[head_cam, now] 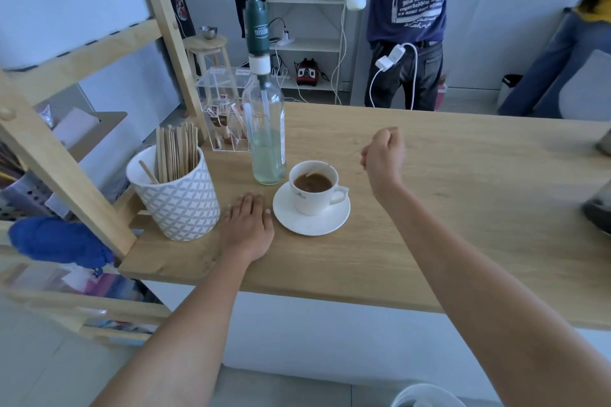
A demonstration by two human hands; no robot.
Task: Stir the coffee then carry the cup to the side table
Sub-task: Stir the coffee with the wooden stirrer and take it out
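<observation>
A white cup of brown coffee (314, 187) stands on a white saucer (310, 221) on the wooden counter (446, 208), its handle pointing right. My left hand (248, 225) lies flat on the counter just left of the saucer, fingers apart, holding nothing. My right hand (383, 155) hovers right of and beyond the cup, fingers curled shut; I see nothing in it. A patterned white pot (178, 198) with several wooden stir sticks (177, 152) stands left of my left hand.
A glass bottle with a green pump (267, 139) stands right behind the cup. A clear box of sachets (224, 109) sits behind it. A wooden shelf frame (66, 155) rises on the left. Two people (406, 26) stand beyond the counter.
</observation>
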